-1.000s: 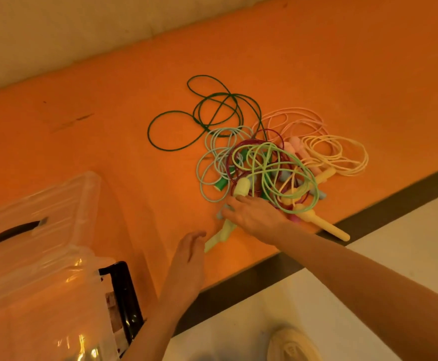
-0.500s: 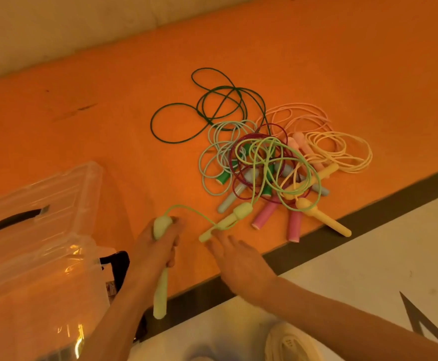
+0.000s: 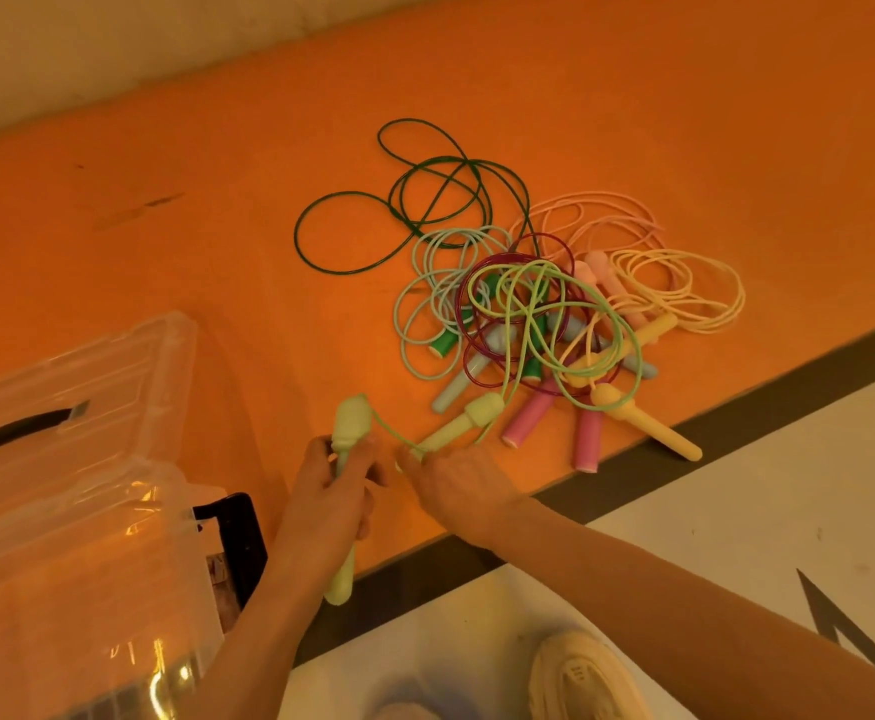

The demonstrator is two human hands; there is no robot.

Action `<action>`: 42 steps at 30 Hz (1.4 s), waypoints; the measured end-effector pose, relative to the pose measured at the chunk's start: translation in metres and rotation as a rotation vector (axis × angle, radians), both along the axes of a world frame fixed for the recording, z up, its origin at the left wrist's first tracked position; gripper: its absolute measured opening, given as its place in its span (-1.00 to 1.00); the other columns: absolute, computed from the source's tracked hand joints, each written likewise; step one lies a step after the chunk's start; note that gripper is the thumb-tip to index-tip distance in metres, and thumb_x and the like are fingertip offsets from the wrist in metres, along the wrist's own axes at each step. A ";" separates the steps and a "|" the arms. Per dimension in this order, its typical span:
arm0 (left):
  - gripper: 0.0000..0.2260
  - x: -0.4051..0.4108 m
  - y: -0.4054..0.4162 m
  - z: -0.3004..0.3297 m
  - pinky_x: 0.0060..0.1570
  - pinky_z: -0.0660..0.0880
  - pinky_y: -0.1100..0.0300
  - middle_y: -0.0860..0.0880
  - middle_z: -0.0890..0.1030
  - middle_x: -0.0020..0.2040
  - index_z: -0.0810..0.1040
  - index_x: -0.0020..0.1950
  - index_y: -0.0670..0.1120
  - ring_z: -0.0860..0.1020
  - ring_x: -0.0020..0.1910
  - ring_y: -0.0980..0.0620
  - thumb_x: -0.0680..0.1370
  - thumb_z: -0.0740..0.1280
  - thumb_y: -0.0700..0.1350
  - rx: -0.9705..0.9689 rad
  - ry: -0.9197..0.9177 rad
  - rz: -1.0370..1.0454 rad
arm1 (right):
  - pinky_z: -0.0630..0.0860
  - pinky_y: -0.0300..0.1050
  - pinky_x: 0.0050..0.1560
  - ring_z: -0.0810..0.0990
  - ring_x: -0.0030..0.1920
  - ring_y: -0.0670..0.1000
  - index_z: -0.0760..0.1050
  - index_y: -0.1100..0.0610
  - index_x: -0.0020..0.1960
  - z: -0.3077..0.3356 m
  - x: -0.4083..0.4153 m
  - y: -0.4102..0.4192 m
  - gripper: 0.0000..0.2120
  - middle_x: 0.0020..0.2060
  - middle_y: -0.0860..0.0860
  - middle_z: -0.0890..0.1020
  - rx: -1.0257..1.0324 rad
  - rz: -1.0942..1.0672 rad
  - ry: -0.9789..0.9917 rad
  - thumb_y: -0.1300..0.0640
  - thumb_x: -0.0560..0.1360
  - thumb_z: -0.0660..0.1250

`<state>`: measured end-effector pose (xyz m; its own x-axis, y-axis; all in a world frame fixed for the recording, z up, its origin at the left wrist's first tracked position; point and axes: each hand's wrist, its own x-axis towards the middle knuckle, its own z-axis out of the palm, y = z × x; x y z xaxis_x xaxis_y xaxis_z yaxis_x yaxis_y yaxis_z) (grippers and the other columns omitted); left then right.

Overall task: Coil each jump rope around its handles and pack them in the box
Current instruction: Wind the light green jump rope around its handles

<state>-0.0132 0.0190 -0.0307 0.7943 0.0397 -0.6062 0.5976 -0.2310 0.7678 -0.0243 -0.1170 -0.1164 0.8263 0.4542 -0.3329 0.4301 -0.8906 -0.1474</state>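
Counter (image 3: 165, 262): orange surface carrying everything; dark edge strip nearest me.
Box (image 3: 76, 459): clear plastic, at my left on the counter edge. I see no rope packed in it.
Rope pile (image 3: 528, 314): 1 tangle right of centre; dark green, pale blue, maroon, pink, cream and yellow cords overlap, their handles poking out toward me.
Light-green rope (image 3: 554, 304): cord lies looped over the pile, uncoiled; 1 strand runs down to my hands.
Left hand (image 3: 334, 491): clamped round 1 light-green handle (image 3: 349, 428), held upright.
Right hand (image 3: 456, 480): fingertips on the tail of the 2nd light-green handle (image 3: 458, 426), which lies on the counter; I cannot tell if the grip has closed.
Step, my judgement: rope 1, gathering both handles.
Next move: bring the 2 handles side by side, draw the cord free of the tangle, then wind it.
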 end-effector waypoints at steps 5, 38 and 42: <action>-0.83 -0.006 -0.004 0.015 -0.57 0.30 0.25 0.00 0.50 -0.40 0.53 0.07 0.02 0.33 -0.57 0.08 0.59 0.22 0.05 -0.057 -0.049 -0.163 | 0.32 -0.07 -0.33 0.62 -0.01 0.17 0.08 0.20 0.49 -0.006 0.008 0.004 -0.54 0.03 0.14 0.61 -0.102 -0.112 0.066 0.27 0.62 0.07; -0.79 -0.048 0.002 0.212 -0.34 0.42 0.36 0.02 0.57 -0.27 0.48 0.14 0.02 0.46 -0.40 0.21 0.55 0.37 -0.18 0.007 0.025 -0.546 | 0.40 -0.13 -0.31 0.49 -0.42 -0.25 0.63 0.11 -0.14 0.218 0.015 -0.120 -0.83 -0.32 -0.01 0.59 0.823 -0.979 -0.141 0.35 0.45 0.35; -0.73 -0.047 -0.017 0.245 -0.35 0.37 0.51 0.01 0.56 -0.16 0.41 0.21 -0.02 0.46 -0.35 0.43 0.55 0.35 -0.19 0.157 -0.309 -0.491 | 0.44 -0.15 0.04 0.51 0.06 -0.03 0.58 0.27 -0.08 0.333 0.022 -0.113 -0.95 0.07 0.03 0.49 1.024 -0.477 -1.091 0.28 0.49 0.39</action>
